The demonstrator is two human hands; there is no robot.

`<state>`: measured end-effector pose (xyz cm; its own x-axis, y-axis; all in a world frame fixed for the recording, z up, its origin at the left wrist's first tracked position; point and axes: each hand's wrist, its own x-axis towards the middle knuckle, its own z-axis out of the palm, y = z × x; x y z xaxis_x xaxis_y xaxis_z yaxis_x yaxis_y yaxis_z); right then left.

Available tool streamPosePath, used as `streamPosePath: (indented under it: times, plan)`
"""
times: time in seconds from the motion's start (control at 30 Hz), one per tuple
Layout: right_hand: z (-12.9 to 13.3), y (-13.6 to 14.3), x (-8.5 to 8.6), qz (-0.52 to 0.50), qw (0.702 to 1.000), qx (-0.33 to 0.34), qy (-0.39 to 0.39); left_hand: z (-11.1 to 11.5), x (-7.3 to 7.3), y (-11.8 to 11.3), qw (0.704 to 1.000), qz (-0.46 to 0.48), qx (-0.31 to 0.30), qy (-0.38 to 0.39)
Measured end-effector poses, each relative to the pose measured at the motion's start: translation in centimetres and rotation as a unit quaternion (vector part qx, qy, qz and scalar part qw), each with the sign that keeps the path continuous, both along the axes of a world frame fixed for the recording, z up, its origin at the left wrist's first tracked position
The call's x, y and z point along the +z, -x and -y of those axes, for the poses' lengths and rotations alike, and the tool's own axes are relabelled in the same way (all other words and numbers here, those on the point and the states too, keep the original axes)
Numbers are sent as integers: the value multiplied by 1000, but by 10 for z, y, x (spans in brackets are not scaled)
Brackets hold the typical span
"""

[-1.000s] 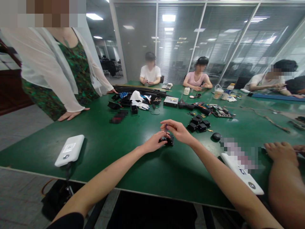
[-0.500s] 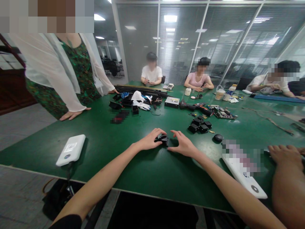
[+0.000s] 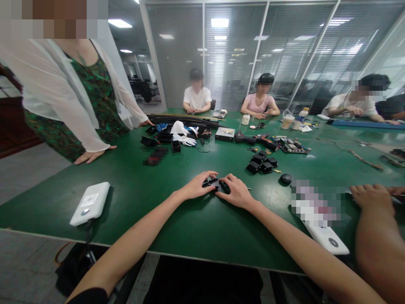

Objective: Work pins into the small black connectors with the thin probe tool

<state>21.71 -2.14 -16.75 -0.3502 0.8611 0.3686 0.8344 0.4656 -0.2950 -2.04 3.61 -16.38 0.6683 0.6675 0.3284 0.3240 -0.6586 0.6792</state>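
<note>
My left hand (image 3: 196,185) grips the left side of a small black plastic part (image 3: 214,183) at the middle of the green table (image 3: 177,223). Its thumb and fingers curl round the edge. From the other side, my right hand (image 3: 236,192) closes on the same part, thumb at the near side and fingers over the far side. The fingers partly cover the part, so its full shape is hidden. A thin, pale pointed thing (image 3: 249,188) sticks out beyond my right hand; what it belongs to cannot be seen.
Beyond my right hand lie several black boxes (image 3: 261,163) and a black mouse (image 3: 286,179). White power banks (image 3: 90,203) flank my arms. Gloves (image 3: 186,140), a metal box (image 3: 225,134) and a circuit board (image 3: 292,145) lie farther back. Another person's arm (image 3: 375,223) is at right.
My right hand has moved left and closed on the black plastic part; before, it stood apart with fingers spread. My left hand stays on the part. The view has shifted slightly.
</note>
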Motion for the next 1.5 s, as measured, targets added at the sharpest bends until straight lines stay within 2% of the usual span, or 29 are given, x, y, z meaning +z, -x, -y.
streamPosePath:
  times: [0.5,0.7,0.87,1.0,1.5]
  plan:
    - [0,-1,-1,22,1000,3,7,3,8,-1,999,36,3,-7]
    - [0,-2,-1,23,1000,4,9,-7,14,9,998,57,22,-23]
    - [-2,-5,1,18,1000,0,8,-22,9,24,997,27,54,-42]
    - [-5,-11,1,19,1000,-15,7,-29,2,31,998,-21,56,-30]
    - [-5,-10,0,33,999,-16,-1,-31,-5,28,995,-82,23,-48]
